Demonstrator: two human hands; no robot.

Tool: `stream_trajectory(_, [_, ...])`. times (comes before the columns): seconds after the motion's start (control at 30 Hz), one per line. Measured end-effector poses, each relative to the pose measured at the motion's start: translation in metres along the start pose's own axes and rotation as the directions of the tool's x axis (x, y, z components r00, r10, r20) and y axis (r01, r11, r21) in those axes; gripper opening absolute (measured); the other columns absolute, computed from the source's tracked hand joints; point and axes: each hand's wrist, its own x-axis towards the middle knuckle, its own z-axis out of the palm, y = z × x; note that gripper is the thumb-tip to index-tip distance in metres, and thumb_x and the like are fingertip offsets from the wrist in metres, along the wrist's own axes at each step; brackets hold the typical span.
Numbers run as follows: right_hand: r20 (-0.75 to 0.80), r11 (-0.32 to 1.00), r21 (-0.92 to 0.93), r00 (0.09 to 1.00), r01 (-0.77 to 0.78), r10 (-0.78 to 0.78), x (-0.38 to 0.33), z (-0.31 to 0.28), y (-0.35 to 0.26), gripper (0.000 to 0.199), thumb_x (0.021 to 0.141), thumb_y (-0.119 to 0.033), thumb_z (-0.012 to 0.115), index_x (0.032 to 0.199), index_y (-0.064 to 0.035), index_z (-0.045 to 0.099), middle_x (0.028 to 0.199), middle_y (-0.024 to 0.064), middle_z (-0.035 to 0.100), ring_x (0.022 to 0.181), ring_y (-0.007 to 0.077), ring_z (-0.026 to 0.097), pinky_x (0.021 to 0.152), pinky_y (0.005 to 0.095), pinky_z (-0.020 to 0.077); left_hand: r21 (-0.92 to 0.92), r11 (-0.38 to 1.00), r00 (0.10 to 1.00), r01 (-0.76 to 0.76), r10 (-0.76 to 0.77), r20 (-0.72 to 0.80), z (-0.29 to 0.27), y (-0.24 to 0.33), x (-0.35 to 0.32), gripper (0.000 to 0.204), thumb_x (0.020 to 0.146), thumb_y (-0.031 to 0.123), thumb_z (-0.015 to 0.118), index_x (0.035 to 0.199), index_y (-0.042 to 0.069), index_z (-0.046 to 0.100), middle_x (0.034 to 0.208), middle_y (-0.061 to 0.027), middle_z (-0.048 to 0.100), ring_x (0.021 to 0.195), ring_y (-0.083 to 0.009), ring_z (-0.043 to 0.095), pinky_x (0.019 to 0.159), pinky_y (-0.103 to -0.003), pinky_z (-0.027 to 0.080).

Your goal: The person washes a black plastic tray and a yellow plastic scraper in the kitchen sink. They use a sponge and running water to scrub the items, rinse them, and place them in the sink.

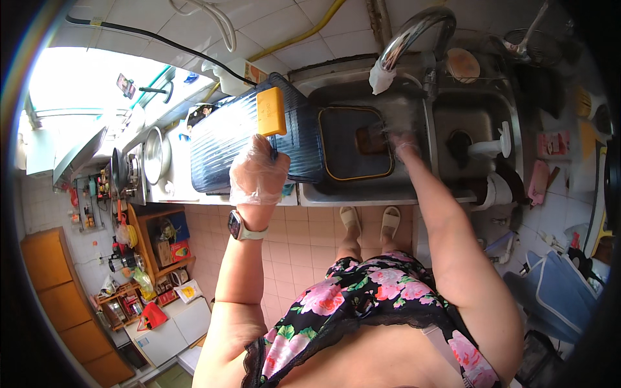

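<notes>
My left hand (259,171), in a clear plastic glove, is closed at the near side of a ribbed, translucent dark-blue plastic container (223,139), just below its yellow block-shaped piece (271,111). The container rests tilted on the counter, left of the sink, its right end over the sink's edge. My right hand (402,132), gloved too, is inside the large sink basin beneath the faucet (414,35); motion and water smear its fingers. Beside it in the basin lies a dark rectangular piece with a yellow rim (333,176), and a brownish block (370,140) shows next to the hand.
Right of the large basin is a smaller sink basin (475,103) with a white-handled item (493,147). A metal bowl (155,155) stands on the left counter, near the stove. A soap dish (463,64) sits behind the faucet. Wooden shelves (155,233) stand at lower left.
</notes>
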Motion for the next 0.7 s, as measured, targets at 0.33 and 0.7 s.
stream_trajectory(0.33, [-0.204,0.728,0.678,0.977,0.102,0.053,-0.006,0.091,-0.154,0.03,0.082,-0.024,0.066,0.106,-0.0081,0.072,0.107,0.0188,0.07,0.1,0.0356,0.067,0.087,0.0415,0.0519,0.031,0.997,0.997,-0.071,0.07,0.012,0.009,0.003,0.002,0.015,0.081,0.009,0.068,0.085,0.003,0.055,0.066,-0.0142,0.06,0.058,-0.0354,0.061,0.055,-0.04,0.049])
stream_trajectory(0.7, [0.516,0.952,0.029,0.811,0.305,-0.276,-0.087,0.076,-0.125,0.014,0.081,-0.022,0.072,0.09,-0.0114,0.075,0.095,0.0151,0.073,0.092,0.0293,0.07,0.084,0.0403,0.0545,0.138,0.98,0.975,-0.142,0.115,0.188,0.042,-0.013,-0.031,0.021,0.08,0.015,0.07,0.087,0.006,0.052,0.068,-0.0142,0.063,0.061,-0.0362,0.064,0.055,-0.043,0.052])
